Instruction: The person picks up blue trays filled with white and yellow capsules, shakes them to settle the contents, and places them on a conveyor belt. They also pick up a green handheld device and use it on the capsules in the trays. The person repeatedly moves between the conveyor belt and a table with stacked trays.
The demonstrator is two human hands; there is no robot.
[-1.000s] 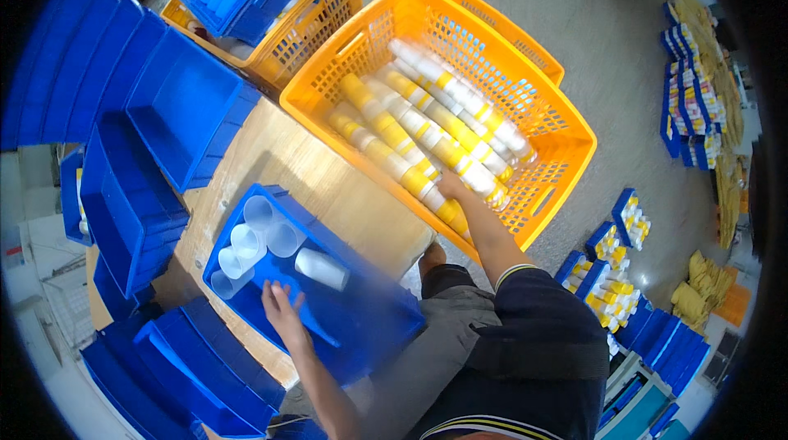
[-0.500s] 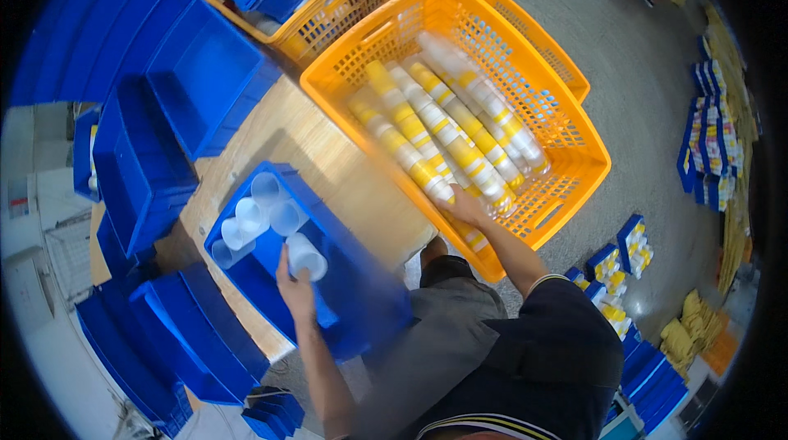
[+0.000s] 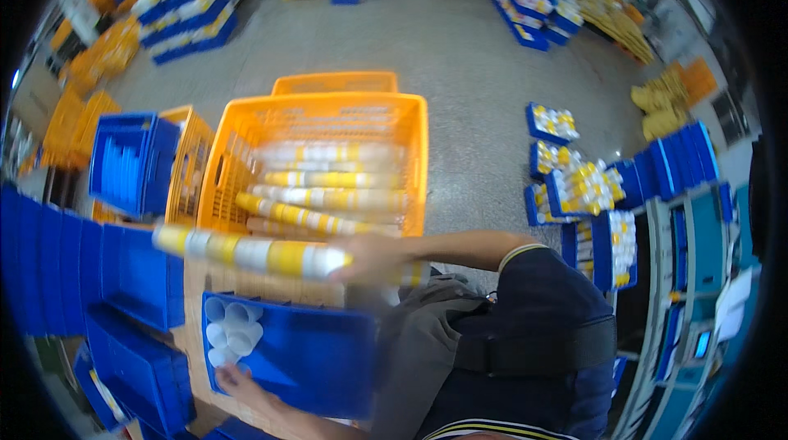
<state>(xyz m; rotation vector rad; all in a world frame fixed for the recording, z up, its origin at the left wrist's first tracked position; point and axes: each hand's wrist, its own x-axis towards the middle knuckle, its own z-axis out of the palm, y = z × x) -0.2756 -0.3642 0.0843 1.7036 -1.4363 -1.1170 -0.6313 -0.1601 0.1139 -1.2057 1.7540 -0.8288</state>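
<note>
One long stack of yellow-and-white cups (image 3: 250,253), lying level and blurred, gripped at its right end by the right hand (image 3: 371,259), fingers closed around it. Reaching out leftward from that hand, over the wooden tabletop (image 3: 246,284) and past the near edge of the orange crate (image 3: 316,124). Hanging just above the blue bin (image 3: 320,358), apart from it. Right forearm coming in from the right, bare up to a dark sleeve with a pale cuff.

Left hand (image 3: 242,384) low in the frame, resting on the near-left rim of the blue bin, fingers curled over the edge; how tight the grip is, too blurred to tell. Just beside it, inside the bin's left corner, a cluster of white cups (image 3: 231,329) standing mouth-up, touching one another.

More stacks of the same yellow-and-white cups (image 3: 328,185) lying side by side across the orange crate, well behind the held stack. A second orange crate nested behind the first. To the left, rows of empty blue bins (image 3: 131,165), one set inside another orange basket. On the grey floor (image 3: 460,46) to the right, several small blue trays (image 3: 579,190) filled with yellow-and-white pieces, well apart from both hands.
</note>
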